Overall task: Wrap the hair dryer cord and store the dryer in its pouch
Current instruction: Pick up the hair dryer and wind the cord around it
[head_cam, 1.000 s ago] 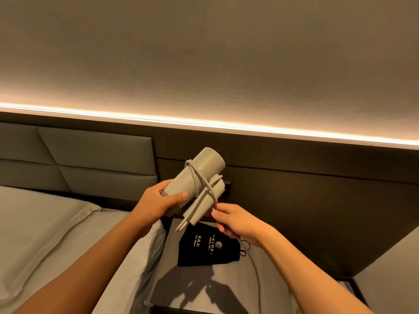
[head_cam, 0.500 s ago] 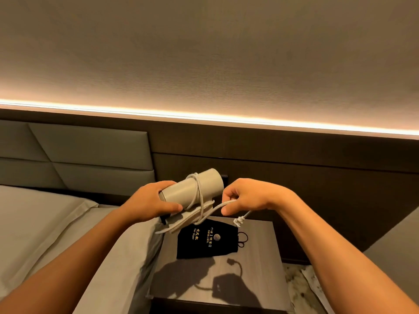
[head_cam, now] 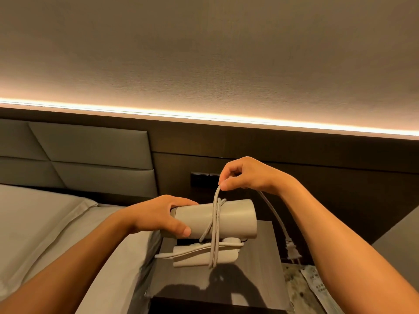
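A pale grey hair dryer lies sideways in the air above the nightstand, its folded handle underneath. My left hand grips the barrel's left end. The grey cord runs in several loops around barrel and handle. My right hand pinches the cord just above the barrel and holds it taut. From that hand the cord's free end drops to the right, with the plug dangling. Only a dark sliver of the black pouch shows beneath the barrel; the dryer hides the remainder.
A dark wood nightstand stands below the dryer. The bed with grey linen is on the left, under a padded headboard. A wall switch panel sits behind my hands. Paper lies on the floor at lower right.
My right hand has risen from beside the dryer to above it, pulling the cord up. The dryer has swung level and moved right, now covering the pouch. The plug hangs lower on the right.
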